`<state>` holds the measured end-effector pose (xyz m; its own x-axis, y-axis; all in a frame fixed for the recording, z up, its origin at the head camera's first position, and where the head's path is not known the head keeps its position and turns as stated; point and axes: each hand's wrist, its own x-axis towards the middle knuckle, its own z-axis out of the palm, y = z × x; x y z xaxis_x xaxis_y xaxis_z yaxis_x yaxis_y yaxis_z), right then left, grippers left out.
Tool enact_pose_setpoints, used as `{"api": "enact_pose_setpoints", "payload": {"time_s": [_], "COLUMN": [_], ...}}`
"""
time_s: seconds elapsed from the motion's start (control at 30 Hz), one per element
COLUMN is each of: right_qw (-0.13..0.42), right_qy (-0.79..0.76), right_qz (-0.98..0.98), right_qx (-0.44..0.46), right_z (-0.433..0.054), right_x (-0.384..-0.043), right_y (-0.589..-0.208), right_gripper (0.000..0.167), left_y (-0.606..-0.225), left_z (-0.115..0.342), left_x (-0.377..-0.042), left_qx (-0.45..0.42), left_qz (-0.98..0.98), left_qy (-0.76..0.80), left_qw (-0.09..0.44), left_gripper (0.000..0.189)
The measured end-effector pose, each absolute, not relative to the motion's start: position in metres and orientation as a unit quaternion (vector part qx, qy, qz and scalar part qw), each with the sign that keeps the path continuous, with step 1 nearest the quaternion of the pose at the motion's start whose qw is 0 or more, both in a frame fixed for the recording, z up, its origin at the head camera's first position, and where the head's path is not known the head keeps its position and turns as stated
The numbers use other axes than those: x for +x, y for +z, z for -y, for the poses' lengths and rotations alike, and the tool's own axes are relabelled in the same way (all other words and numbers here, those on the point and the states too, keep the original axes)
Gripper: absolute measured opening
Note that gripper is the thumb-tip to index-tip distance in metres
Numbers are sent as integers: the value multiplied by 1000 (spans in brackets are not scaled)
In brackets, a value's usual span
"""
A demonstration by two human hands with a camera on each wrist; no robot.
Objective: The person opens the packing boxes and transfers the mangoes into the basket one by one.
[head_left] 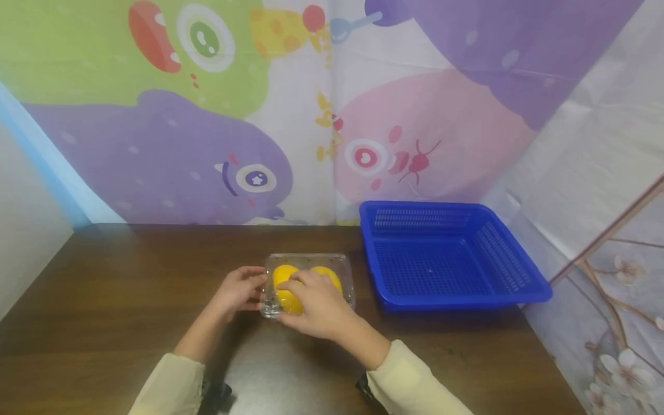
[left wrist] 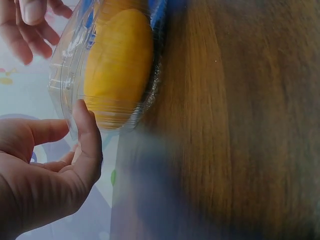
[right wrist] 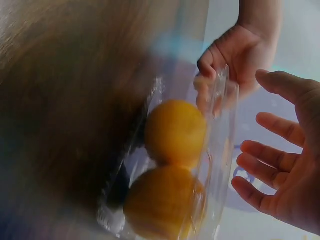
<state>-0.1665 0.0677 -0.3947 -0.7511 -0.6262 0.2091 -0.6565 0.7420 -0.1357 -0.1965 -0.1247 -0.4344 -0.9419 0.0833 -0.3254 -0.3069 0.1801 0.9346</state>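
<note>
A clear plastic clamshell box (head_left: 344, 270) stands on the wooden table in front of me, with two yellow fruits (left wrist: 120, 65) inside. The fruits look rounded in the right wrist view and longer in the left wrist view. At the box's left end, my left hand (head_left: 240, 291) pinches the rim between thumb and finger. My right hand (head_left: 320, 307) is over the top of the box, partly covering the fruits in the head view. Its fingers are spread and loosely bent in the right wrist view, a little off the plastic, gripping nothing.
A blue plastic basket (head_left: 381, 291) with slotted walls stands on the table to the right of the box. The brown table (head_left: 129, 300) ends at a cartoon-printed cloth (head_left: 207, 155) at the back. A flower-patterned panel (head_left: 622, 288) borders the right side.
</note>
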Motion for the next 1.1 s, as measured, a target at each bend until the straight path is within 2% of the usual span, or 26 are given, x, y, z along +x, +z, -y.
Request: {"api": "enact_pose_setpoints", "payload": {"time_s": [0.23,0.7,0.93,1.1], "right_qw": [68,134,107,126], "right_qy": [54,-56,-66,-76], "right_qz": [931,905,908,903], "right_qx": [355,400,399,404], "right_z": [-55,-45,-42,-43], "right_x": [-166,-171,-169,-170], "right_y": [-401,-399,-395,-396], "right_gripper": [48,38,34,32], "left_y": [-433,-431,-431,-432], "left_z": [124,126,128,128], "left_x": [-196,-195,-196,-199], "left_qx": [-72,-67,-66,-64], "left_qz": [-751,-749,-751,-753], "left_qy": [637,638,636,634], "left_qw": [158,164,166,165], "left_gripper": [44,46,46,46]}}
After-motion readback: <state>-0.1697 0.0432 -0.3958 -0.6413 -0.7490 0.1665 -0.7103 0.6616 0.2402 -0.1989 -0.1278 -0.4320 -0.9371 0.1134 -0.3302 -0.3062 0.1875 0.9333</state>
